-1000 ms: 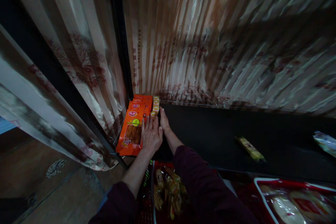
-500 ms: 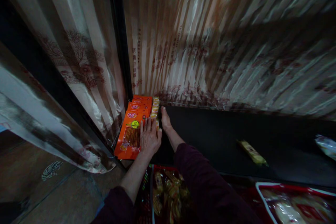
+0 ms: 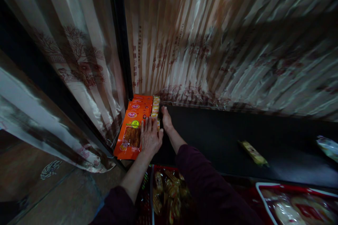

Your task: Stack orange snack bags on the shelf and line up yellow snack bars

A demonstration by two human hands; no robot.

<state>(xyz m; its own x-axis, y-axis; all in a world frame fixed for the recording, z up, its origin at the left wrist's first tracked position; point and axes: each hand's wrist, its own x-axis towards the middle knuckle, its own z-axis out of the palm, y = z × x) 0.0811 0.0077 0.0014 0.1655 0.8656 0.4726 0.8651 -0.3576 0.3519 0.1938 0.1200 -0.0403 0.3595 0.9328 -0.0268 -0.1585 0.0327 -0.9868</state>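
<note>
Small shop, dark display shelf [image 3: 216, 137], stacked orange snack packets [image 3: 131, 132], red baskets [image 3: 266, 188] of packaged food

The left hand [image 3: 150, 137] hides most of the yellow packets [image 3: 156, 102].

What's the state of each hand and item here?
left hand: open, palm down at the orange packets edge
right hand: open, edge against small yellow packets
orange packets: flat, overlapped, in shelf corner
small yellow packets: lined up beside orange packets
loose yellow packet: lying alone on shelf
red basket: holds snacks
</note>
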